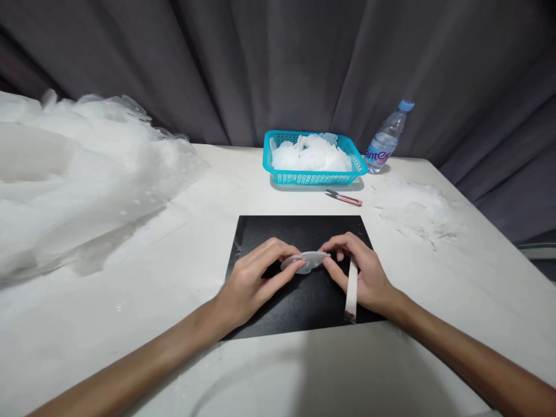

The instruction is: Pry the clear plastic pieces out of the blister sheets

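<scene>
Over a black mat [295,307], a small translucent white piece [309,262] is held between both hands. My left hand [260,272] pinches its left end between thumb and fingers. At its right end, the thumb and fingertips of my right hand [358,266] close on the edge. A flat white strip [351,292] with a dark reddish lower tip also rests in my right hand, running down from under the curled fingers toward the mat's front edge.
A blue basket [315,178] of white pieces stands at the back, beside a tilted water bottle [382,145]. Pink-handled snips [344,198] lie before it. A large white translucent heap [95,174] covers the left; thin scraps [428,214] lie on the right of the white table [174,359].
</scene>
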A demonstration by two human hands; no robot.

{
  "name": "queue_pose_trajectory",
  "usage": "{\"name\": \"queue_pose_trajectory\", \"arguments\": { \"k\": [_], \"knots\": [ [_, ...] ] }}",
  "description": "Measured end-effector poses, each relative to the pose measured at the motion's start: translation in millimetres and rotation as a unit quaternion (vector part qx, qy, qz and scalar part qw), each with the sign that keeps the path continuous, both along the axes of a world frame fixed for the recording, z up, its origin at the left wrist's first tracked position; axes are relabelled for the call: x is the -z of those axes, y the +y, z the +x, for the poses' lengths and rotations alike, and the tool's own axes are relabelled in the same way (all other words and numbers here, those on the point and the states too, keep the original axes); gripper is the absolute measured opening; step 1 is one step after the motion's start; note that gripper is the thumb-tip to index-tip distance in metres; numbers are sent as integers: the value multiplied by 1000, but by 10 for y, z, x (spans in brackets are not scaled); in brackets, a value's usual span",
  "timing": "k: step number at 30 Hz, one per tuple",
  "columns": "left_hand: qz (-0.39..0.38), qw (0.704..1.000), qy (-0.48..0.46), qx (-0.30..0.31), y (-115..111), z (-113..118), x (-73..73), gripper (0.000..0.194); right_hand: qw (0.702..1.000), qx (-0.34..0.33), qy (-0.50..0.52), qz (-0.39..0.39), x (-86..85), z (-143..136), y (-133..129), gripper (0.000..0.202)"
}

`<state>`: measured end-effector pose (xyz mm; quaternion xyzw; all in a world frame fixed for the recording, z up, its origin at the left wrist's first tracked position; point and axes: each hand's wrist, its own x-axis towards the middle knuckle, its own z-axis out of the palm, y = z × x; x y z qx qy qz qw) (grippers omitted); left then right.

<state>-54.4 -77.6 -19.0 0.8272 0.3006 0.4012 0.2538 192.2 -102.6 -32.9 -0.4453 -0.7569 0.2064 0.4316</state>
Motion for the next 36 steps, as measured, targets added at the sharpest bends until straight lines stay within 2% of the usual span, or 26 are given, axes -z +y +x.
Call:
{"name": "queue_pose_trajectory", "arguments": {
  "k": [2, 4, 7, 11, 15, 19, 26, 31, 36],
  "knots": [
    [6, 1000, 5, 1, -1, -4, 7, 8, 1000, -18, -2, 21, -39, -4, 3, 36],
    [15, 1000, 9, 10, -5, -12, 18, 12, 998, -50, -7, 42, -77, -17, 0, 47],
    [22, 999, 15, 25, -13, -24, 35, 17, 994, -73, -18, 78, -103, -51, -8, 40],
    [12, 998, 42, 38, -9, -20, 30, 19, 992, -67, 12, 109, -92, -83, -10, 26],
    [-21, 997, 57, 44, 13, -8, 5, 14, 995, -21, 42, 85, -82, -79, -19, 18],
    [-42, 996, 53, 50, 30, -12, 4, 8, 997, -19, 40, 61, -49, -67, -35, 14],
    [-93, 995, 19, 25, 82, 15, -2, 4, 1000, 8, -27, 10, -51, -40, -12, 13],
    [-70, 996, 20, 48, 84, 14, 13, 14, 992, -23, -87, 90, -97, -35, 10, 35],
    [-46, 997, 29, 47, 78, -8, 13, 26, 992, -40, -42, 116, -70, -46, 13, 21]
  ]
}}
